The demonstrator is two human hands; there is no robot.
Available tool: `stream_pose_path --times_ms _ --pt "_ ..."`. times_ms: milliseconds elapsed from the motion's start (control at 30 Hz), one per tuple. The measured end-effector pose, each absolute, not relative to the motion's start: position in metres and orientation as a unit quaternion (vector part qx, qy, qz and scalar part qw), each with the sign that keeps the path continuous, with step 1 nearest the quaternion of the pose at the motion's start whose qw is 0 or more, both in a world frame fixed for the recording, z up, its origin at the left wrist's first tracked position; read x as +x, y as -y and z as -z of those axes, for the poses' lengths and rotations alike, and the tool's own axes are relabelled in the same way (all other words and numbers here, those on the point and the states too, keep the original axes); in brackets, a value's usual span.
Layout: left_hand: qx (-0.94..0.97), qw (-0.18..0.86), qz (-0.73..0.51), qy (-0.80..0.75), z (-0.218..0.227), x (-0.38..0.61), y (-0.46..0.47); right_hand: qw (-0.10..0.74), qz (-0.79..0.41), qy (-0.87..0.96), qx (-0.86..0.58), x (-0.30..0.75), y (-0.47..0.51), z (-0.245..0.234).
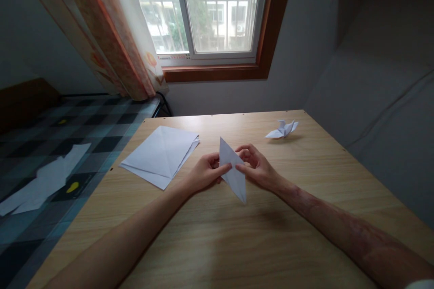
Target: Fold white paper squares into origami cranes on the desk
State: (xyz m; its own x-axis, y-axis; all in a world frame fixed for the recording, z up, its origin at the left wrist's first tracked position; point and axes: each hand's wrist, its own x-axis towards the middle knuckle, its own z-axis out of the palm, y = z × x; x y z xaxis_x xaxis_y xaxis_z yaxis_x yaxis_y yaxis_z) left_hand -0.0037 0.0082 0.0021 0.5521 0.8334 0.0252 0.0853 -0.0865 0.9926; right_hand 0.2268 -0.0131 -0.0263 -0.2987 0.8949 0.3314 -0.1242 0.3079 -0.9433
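A folded white paper (233, 177), pointed at its top and bottom, is held up above the middle of the table. My left hand (209, 171) grips its left edge, thumb on the near face and fingers behind. On the right edge, my right hand (254, 165) pinches it the same way, with the thumb tip close to the left one. The fingers behind the paper are partly hidden. Beyond my right hand, a folded white paper crane (283, 130) rests on the table. Left of my left hand lies a stack of white paper sheets (159, 149), the top one creased.
The light wooden table (210, 244) reaches toward a wall with a barred window (220, 9). To the left, white paper pieces (50, 180) lie on a checked bed cover (111, 119). A patterned curtain (111, 31) hangs beside the window.
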Motion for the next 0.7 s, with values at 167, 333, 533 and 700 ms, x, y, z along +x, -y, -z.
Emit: stream_pose_path --times_ms 167,333,533,700 --pt "0.655 0.569 -0.341 -0.362 -0.0040 -0.0021 -0.0081 0.517 -0.492 0.606 -0.351 0.2272 0.0086 0.0318" --pt "0.651 0.572 -0.333 -0.373 -0.0075 -0.0036 -0.0060 0.513 -0.490 0.605 -0.361 0.2278 0.0064 0.0351" --pt "0.659 0.544 -0.346 -0.387 -0.0059 -0.0038 -0.0043 0.506 -0.454 0.632 -0.372 0.2252 0.0117 0.0302" --pt "0.651 0.522 -0.392 -0.387 -0.0039 0.0001 -0.0036 0.504 -0.372 0.681 -0.380 0.2235 0.0161 0.0312"
